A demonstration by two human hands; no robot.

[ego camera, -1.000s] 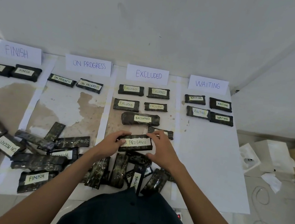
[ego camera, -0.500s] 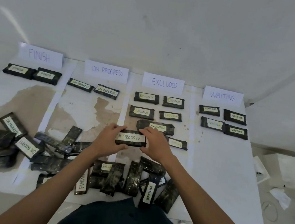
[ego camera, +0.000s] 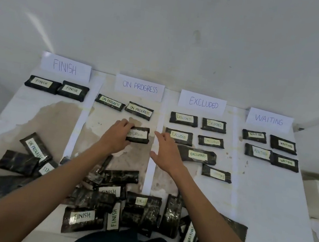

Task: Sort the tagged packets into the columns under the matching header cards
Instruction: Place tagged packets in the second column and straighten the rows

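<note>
The person is putting a packet (ego camera: 139, 134) tagged ON PROGRESS into the second column from the left, under the ON PROGRESS card (ego camera: 139, 87). The packet lies flat on the counter (ego camera: 266, 194), a little nearer than a sorted packet (ego camera: 139, 110) with the same tag.

I think this step is almost done. Next the left hand (ego camera: 115, 137) needs to let go. Then a hand must go to the messy pile (ego camera: 92, 199) close to the person, read a tag and pick one more.

The left arm reaches far out and is nearly straight. Its grip is closed on the packet's left end, with the fingers curled over it. The right hand (ego camera: 167, 154) is just right of the packet and does not touch it. Its fingers are spread, so its grip is open and holds nothing.
</note>
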